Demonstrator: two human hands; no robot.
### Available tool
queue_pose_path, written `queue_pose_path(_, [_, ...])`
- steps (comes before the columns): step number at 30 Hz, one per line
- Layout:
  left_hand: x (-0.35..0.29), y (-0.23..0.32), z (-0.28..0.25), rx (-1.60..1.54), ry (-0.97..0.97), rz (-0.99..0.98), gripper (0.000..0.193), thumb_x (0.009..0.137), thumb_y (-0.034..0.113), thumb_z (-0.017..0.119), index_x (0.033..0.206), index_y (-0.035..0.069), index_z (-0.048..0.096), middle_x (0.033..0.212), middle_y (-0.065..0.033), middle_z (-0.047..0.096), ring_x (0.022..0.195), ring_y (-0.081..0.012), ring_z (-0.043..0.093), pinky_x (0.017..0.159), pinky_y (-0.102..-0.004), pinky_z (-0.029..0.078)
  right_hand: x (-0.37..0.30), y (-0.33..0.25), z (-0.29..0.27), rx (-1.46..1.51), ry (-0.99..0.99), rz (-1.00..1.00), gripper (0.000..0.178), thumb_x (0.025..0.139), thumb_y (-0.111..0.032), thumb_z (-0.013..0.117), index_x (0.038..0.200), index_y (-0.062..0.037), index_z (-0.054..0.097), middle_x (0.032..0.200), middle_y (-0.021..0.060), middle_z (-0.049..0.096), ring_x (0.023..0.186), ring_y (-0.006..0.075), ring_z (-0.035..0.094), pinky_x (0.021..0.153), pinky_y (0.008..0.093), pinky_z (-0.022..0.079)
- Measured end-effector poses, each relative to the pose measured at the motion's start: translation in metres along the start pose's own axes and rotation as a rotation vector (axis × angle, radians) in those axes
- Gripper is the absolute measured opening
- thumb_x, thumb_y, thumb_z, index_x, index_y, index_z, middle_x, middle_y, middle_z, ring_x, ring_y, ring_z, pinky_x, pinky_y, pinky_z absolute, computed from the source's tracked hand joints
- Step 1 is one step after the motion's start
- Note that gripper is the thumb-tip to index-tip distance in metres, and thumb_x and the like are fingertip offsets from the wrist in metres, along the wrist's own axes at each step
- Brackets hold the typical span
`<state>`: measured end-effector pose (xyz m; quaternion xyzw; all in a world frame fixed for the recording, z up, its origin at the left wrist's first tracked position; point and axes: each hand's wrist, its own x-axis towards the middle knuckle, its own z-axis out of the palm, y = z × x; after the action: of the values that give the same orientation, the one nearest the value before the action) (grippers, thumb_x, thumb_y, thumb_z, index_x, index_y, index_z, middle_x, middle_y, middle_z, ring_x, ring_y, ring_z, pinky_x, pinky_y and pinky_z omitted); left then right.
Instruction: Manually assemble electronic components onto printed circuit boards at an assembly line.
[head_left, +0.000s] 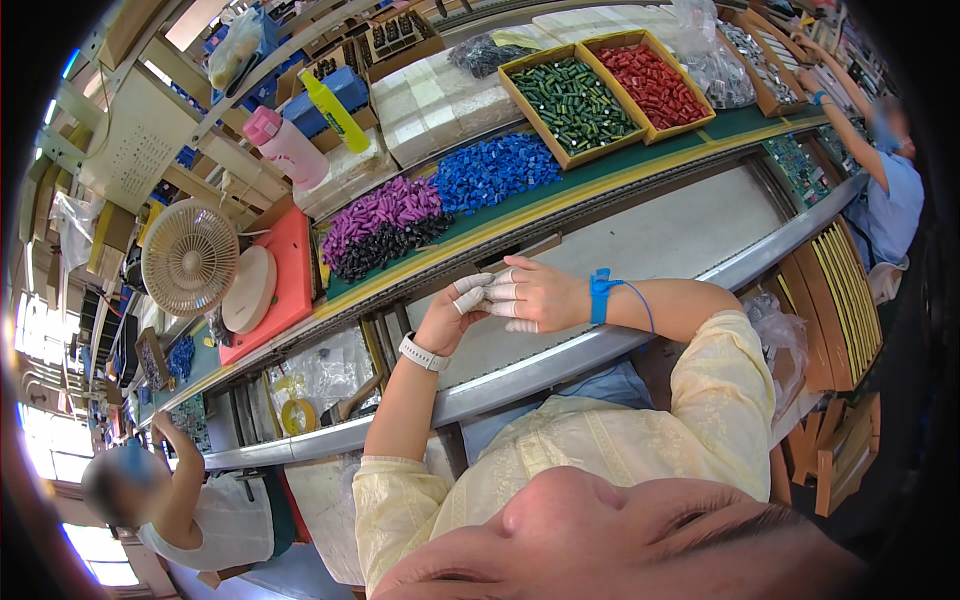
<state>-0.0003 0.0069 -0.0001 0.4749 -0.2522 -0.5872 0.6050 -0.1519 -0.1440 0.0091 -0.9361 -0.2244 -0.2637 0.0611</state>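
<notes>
My left hand (447, 312) and my right hand (548, 293) meet over the grey conveyor line, their fingertips pressed together. White finger cots (502, 292) cover several fingers of both hands. Whatever may be pinched between the fingers is hidden. A pale wristwatch (424, 352) is on my left wrist. Around my right wrist goes a blue wrist strap (600, 296) with a thin cord. Just beyond the hands lie heaps of small purple parts (385, 212), black parts (385, 248) and blue parts (497, 172) on a green ledge.
Cardboard trays hold green cylindrical parts (570, 105) and red parts (655, 85). At left stand a fan (190, 257), a pink bottle (285, 147) and a red board (285, 285). A metal rail (520, 376) runs before me. Co-workers sit left (215, 515) and right (890, 195).
</notes>
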Motion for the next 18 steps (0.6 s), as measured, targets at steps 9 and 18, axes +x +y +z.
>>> queue_pose_path(9, [0.0008,0.0,-0.0003,0.007,-0.009,-0.006,0.031,0.09,0.015,0.05,0.119,0.003,0.049,0.107,-0.0049,0.057,0.092,-0.0145,0.056,0.084,-0.0316,0.045,0.0003,0.0005,-0.0017,-0.007,-0.018,-0.004,0.029,0.077,-0.03,0.06,0.1,-0.0124,0.063,0.109,0.0052,0.057,0.101,0.0217,0.051,0.101,0.0453,0.028])
queue_pose_path(18, [0.0007,-0.0001,-0.0003,0.02,-0.008,-0.012,0.031,0.09,0.016,0.05,0.119,0.004,0.049,0.107,-0.004,0.058,0.093,-0.0138,0.056,0.084,-0.0312,0.045,0.0004,-0.0005,-0.0023,0.001,-0.019,0.008,0.029,0.078,-0.03,0.06,0.1,-0.0121,0.063,0.109,0.005,0.057,0.101,0.0209,0.05,0.101,0.045,0.028])
